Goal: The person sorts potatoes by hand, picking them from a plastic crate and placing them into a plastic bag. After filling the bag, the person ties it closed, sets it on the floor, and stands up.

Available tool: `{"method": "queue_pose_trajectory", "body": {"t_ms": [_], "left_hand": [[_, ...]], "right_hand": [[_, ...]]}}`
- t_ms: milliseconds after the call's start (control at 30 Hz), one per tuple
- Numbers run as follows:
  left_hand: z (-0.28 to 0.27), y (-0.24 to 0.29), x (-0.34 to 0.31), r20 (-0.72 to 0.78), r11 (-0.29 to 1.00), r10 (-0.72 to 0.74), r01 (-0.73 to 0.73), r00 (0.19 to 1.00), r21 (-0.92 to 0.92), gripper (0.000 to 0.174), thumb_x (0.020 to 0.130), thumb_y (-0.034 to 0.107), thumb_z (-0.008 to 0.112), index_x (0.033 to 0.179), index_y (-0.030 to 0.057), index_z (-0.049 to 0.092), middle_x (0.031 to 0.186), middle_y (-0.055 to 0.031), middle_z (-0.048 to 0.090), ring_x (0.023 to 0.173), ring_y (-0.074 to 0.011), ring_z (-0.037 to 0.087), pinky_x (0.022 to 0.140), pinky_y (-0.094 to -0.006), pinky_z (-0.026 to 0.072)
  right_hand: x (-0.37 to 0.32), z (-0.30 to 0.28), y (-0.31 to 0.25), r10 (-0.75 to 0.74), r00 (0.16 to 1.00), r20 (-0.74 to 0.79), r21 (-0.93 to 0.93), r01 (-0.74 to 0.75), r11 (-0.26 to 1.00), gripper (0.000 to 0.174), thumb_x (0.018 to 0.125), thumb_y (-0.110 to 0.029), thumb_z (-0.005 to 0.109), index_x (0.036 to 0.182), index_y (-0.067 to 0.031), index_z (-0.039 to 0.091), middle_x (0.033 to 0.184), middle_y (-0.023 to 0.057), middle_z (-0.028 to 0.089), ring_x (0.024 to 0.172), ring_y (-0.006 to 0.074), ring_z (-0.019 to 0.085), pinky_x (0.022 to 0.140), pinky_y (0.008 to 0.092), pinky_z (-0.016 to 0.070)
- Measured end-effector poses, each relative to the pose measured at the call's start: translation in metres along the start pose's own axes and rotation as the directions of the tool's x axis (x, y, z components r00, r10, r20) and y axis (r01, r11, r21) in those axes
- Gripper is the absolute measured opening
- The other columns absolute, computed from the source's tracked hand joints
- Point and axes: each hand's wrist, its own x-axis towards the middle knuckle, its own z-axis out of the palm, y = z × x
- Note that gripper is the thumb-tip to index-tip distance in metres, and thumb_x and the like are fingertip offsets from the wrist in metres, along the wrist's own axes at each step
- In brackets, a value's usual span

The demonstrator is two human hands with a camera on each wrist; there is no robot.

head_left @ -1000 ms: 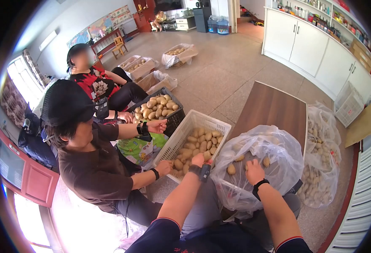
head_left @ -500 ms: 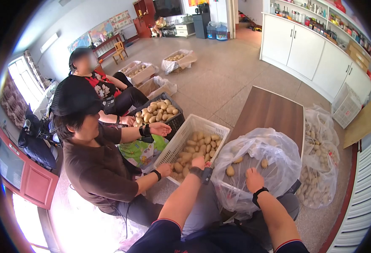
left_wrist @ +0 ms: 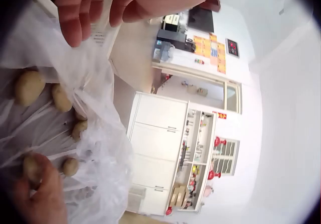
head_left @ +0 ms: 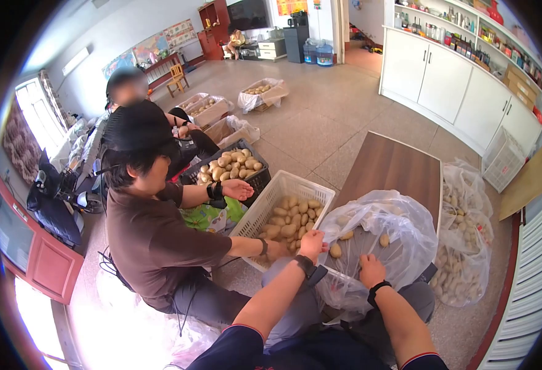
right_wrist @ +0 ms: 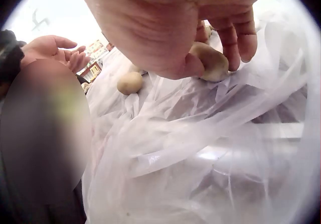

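Note:
My left hand (head_left: 312, 245) is between the white crate (head_left: 302, 177) of potatoes and the clear plastic bag (head_left: 400, 213). In the left wrist view its fingers (left_wrist: 71, 23) hang loosely apart, and no potato shows among them. My right hand (head_left: 371, 271) is low inside the bag's opening, gripping a potato (right_wrist: 214, 63) between thumb and fingers, close over the plastic. Several loose potatoes lie on the bag's spread plastic, including one near my left hand (head_left: 336, 250) and a smaller potato (head_left: 384, 240) beyond my right hand.
At my left, a person in a brown shirt (head_left: 160, 246) reaches into the white crate. Behind it stands a black crate (head_left: 258, 180) heaped with potatoes. A brown tabletop (head_left: 394, 166) lies beyond the bag, with filled plastic bags (head_left: 462, 253) on the floor to the right.
My left hand has come up from the potatoes in the white crate and moved right, toward the bag. The neighbour's near hand has reached farther into the crate. My right hand stays at the bag.

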Motion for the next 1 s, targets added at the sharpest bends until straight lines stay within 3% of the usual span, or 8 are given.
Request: {"method": "queue_pose_trajectory", "body": {"t_ms": [233,300,433,500,533,600,833,1000], "left_hand": [[0.006,0.0,-0.034,0.142,0.974,-0.155,0.175,0.978,-0.145,0.025,0.092,0.017,0.057,0.112,0.0024,0.054,0.106,-0.0093,0.056,0.08,-0.0225,0.061,0.066,-0.0345,0.0562],[0.006,-0.005,-0.039,0.174,0.966,-0.181,0.209,0.968,-0.154,0.023,0.092,0.019,0.059,0.109,0.0043,0.054,0.104,-0.0084,0.056,0.079,-0.022,0.061,0.066,-0.035,0.0561],[0.009,-0.027,-0.04,0.233,0.957,-0.24,0.27,0.942,-0.104,0.023,0.092,0.022,0.059,0.108,0.0059,0.054,0.103,-0.0071,0.055,0.078,-0.0215,0.062,0.066,-0.0352,0.0556],[0.008,-0.04,-0.037,0.228,0.962,-0.268,0.271,0.936,0.02,0.023,0.093,0.024,0.058,0.109,0.0079,0.054,0.102,-0.0064,0.055,0.075,-0.0207,0.062,0.065,-0.0341,0.0547],[0.008,-0.043,-0.036,0.228,0.961,-0.275,0.277,0.934,0.022,0.023,0.093,0.024,0.058,0.109,0.0079,0.054,0.102,-0.0064,0.055,0.075,-0.0207,0.062,0.065,-0.0341,0.0547],[0.01,-0.045,-0.038,0.18,0.955,-0.296,0.289,0.938,0.065,0.025,0.093,0.027,0.057,0.11,0.0093,0.054,0.102,-0.0058,0.055,0.074,-0.0201,0.062,0.065,-0.0333,0.0537],[0.021,-0.04,-0.04,0.191,0.948,-0.302,0.273,0.934,0.163,0.034,0.09,0.035,0.059,0.113,0.0096,0.056,0.1,-0.0059,0.059,0.068,-0.0182,0.062,0.057,-0.0317,0.0525],[0.019,-0.034,-0.038,0.37,0.943,-0.33,0.324,0.869,0.08,0.032,0.093,0.033,0.057,0.114,0.0097,0.053,0.1,-0.0083,0.062,0.069,-0.0185,0.063,0.06,-0.0325,0.0539]], "right_hand": [[-0.006,0.001,0.003,0.063,0.996,0.067,0.093,-0.069,0.993,0.038,0.078,-0.013,0.062,0.115,-0.0119,0.056,0.105,0.0164,0.059,0.092,0.0382,0.062,0.078,0.0498,0.0501],[-0.003,0.019,0.013,0.099,0.988,-0.115,0.32,-0.058,0.946,0.039,0.081,-0.016,0.06,0.119,-0.0063,0.054,0.103,0.0197,0.061,0.092,0.0389,0.062,0.08,0.0487,0.0492],[0.012,0.038,0.022,0.276,0.961,0.01,0.544,-0.237,0.805,0.035,0.083,-0.019,0.061,0.113,-0.0016,0.057,0.101,0.0197,0.065,0.082,0.0348,0.063,0.071,0.0442,0.0509],[0.016,0.028,0.012,0.325,0.851,0.413,0.83,-0.498,0.25,0.035,0.087,-0.019,0.057,0.119,-0.0051,0.054,0.086,0.0113,0.062,0.067,0.0223,0.059,0.059,0.0375,0.0465],[0.017,0.022,0.007,0.329,0.847,0.417,0.828,-0.504,0.248,0.035,0.087,-0.019,0.057,0.119,-0.0051,0.054,0.086,0.0113,0.062,0.067,0.0223,0.059,0.059,0.0375,0.0465],[0.015,0.01,-0.004,0.194,0.805,0.561,0.824,-0.564,-0.043,0.028,0.089,-0.021,0.053,0.113,-0.0068,0.055,0.082,0.0058,0.059,0.06,0.0144,0.051,0.051,0.0315,0.0411],[0.022,-0.001,-0.031,0.026,0.743,0.669,0.743,-0.668,-0.033,0.029,0.097,-0.035,0.045,0.095,-0.0087,0.055,0.073,0.0037,0.055,0.053,0.013,0.049,0.047,0.0309,0.0393],[0.03,-0.002,-0.044,0.074,0.822,0.565,0.802,-0.568,0.185,0.037,0.099,-0.042,0.046,0.093,-0.0073,0.056,0.059,0.0015,0.048,0.044,0.0119,0.044,0.04,0.0278,0.0331]]}}
